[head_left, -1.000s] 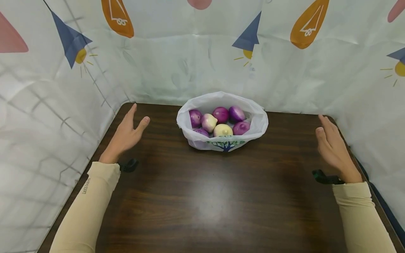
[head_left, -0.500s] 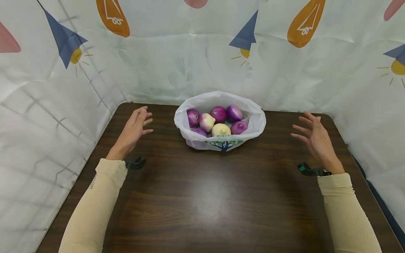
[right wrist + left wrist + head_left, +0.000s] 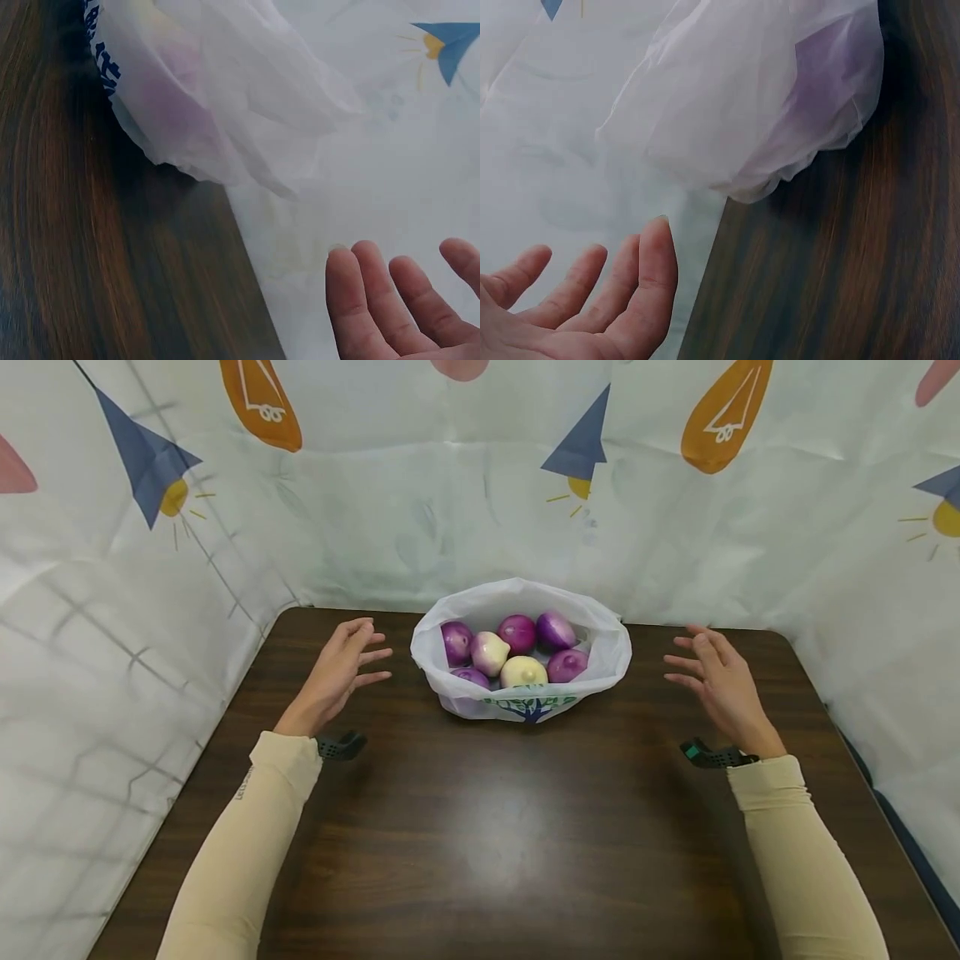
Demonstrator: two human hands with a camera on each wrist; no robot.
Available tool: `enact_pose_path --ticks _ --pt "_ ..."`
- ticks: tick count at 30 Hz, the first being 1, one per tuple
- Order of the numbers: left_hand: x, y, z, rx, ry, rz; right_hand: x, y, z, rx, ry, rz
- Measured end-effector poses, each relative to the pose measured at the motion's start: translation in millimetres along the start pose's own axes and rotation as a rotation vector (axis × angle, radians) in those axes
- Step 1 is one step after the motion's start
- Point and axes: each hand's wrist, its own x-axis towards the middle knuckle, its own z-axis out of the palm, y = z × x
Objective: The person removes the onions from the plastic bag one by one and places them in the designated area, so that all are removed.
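Moved closer to the bag (image 3: 531,705) of onions (image 3: 490,653), left hand (image 3: 332,673) and right hand (image 3: 726,690) flank it, fingers (image 3: 652,289) loosely spread.

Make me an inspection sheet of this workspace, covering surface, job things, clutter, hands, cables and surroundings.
Surface: dark wood-grain table, with a glare patch.
Job things: open white plastic bag near the far edge, holding purple and pale onions, seven visible.
Clutter: nothing seen.
Hands: left hand and right hand on either side of the bag, neither touching it.
Cables: nothing seen.
Surroundings: creased, printed white sheeting behind.
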Motion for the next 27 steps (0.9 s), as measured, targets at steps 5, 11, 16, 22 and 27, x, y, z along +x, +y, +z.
enact_pose_path --ticks 5,11,16,22,27 --pt "8.3 -0.6 8.7 -0.031 -0.009 -0.018 15 4 12 -0.013 0.007 0.044" --pt "15.2 -0.1 16.6 -0.037 -0.055 -0.030 29 8 23 -0.035 0.002 0.054" --pt "22.9 0.8 22.9 -0.019 -0.078 -0.032 40 10 29 -0.096 -0.007 0.074" --pt "30.8 0.9 30.0 -0.022 -0.092 -0.028 50 10 39 -0.185 -0.016 0.101" --pt "35.2 1.9 35.6 -0.021 -0.091 -0.017 54 8 44 -0.181 -0.009 0.115"
